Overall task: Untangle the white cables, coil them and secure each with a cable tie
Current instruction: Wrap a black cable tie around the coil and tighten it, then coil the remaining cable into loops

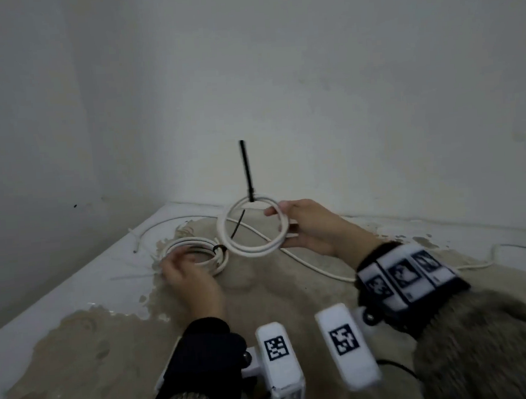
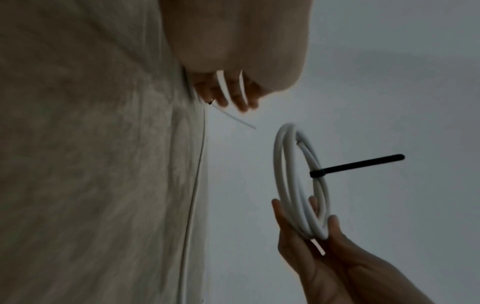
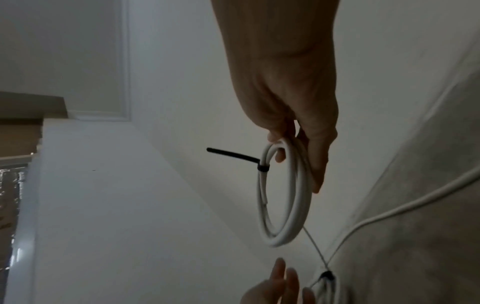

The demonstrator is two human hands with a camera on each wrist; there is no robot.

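Observation:
My right hand (image 1: 281,227) pinches a small white cable coil (image 1: 249,250) and holds it upright above the table. A black cable tie (image 1: 246,169) is cinched round the coil's top, its tail pointing straight up. The wrist views show the same coil (image 2: 279,174) (image 3: 301,205) and tie (image 2: 363,164) (image 3: 233,154). A second white coil (image 1: 196,243) lies flat on the table at the left, bound by a black tie (image 1: 218,249). My left hand (image 1: 179,267) is over its near rim with fingers (image 3: 280,275) fairly straight and gripping nothing. A loose white cable (image 1: 310,266) runs across the table under the held coil.
The table (image 1: 74,275) is white with a large worn beige patch and stands in a corner, with walls close behind and to the left. Another loose white cable (image 1: 163,223) curves along the far left edge. Thin white strips lie beside the flat coil.

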